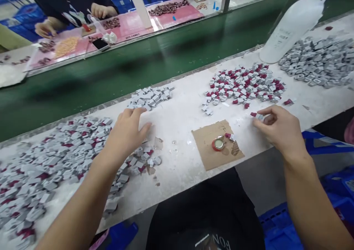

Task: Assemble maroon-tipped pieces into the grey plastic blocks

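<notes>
My right hand (279,126) pinches a small grey and maroon plastic piece (257,115) between thumb and fingertips, above the table's near right. My left hand (129,130) has its thumb and fingers apart with nothing seen between them. It hovers close to a small pile of plain grey pieces (151,97). Between the hands lies a square of brown cardboard (207,150). On it rest a red-rimmed round cap (218,143), its inside pale, and another grey and maroon piece (229,136). Beyond my right hand spreads a heap of grey and maroon pieces (243,84).
A large heap of grey and maroon pieces (55,158) covers the left of the white table (177,132). A white squeeze bottle (293,25) stands by grey pieces (323,62) at right. Across a green conveyor belt (124,73), other people's hands work at pink mats.
</notes>
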The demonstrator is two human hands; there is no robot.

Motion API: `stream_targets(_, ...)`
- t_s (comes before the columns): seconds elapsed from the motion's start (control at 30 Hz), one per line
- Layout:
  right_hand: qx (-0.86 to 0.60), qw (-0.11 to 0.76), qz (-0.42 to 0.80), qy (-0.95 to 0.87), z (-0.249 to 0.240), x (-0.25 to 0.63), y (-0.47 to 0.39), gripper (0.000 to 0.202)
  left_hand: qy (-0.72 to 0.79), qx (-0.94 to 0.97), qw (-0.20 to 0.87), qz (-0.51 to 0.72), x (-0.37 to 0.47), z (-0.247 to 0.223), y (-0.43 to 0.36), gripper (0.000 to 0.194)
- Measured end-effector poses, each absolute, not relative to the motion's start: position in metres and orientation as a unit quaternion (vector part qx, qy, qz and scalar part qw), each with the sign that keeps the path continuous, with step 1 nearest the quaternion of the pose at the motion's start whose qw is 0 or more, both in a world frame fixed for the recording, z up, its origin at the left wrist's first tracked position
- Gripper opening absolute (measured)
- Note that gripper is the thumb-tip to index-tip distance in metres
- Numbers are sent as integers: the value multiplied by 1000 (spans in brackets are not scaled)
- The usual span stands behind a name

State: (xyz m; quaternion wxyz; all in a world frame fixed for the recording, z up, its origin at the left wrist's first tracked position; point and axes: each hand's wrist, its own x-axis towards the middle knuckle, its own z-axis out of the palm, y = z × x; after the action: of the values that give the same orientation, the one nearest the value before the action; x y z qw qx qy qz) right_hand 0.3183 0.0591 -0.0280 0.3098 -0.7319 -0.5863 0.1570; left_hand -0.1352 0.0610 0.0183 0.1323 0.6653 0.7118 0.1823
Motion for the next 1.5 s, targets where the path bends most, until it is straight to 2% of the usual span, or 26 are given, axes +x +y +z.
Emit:
stream_targets(0.2,-643,308,175,-679,-43,318,27,33,718,658,103,203,-131,10,96,59)
stream_targets(0.37,-644,355,172,-655,-41,309,14,18,705,666,116,213,-125,9,98,36)
stream_targets(0.47,-622,415,211,-630,-29,292,1,11,695,673,143,208,-119,7,85,32)
stream_targets(0.63,-544,426,273,-670,-7,255,-25,15,654,668,306,179,-87,4,43,36)
stream_targets(0.73,-526,423,276,-684,-3,243,-30,19,618,664,378,185,-65,1,19,27)
stream_targets(0.87,-525,408,285,-691,-5,239,-27,21,600,703,329,194,-52,-9,1,13)
stream_targets(0.97,-528,400,289,-691,-5,237,-25,20,605,722,275,192,-53,-16,-5,16)
stream_targets(1.03,-531,401,284,-690,-4,235,-24,19,606,715,289,194,-54,-17,-6,17)
stream_targets(1.17,-530,401,283,-691,-3,231,-25,20,604,660,386,226,-49,-12,-8,13)
stream_targets(1.37,-555,473,313,-608,-2,231,-33,18,511,458,632,360,-29,-9,-11,25)
stream_targets(1.5,-556,503,343,-565,3,226,-36,16,466,402,674,409,-11,-12,-10,28)
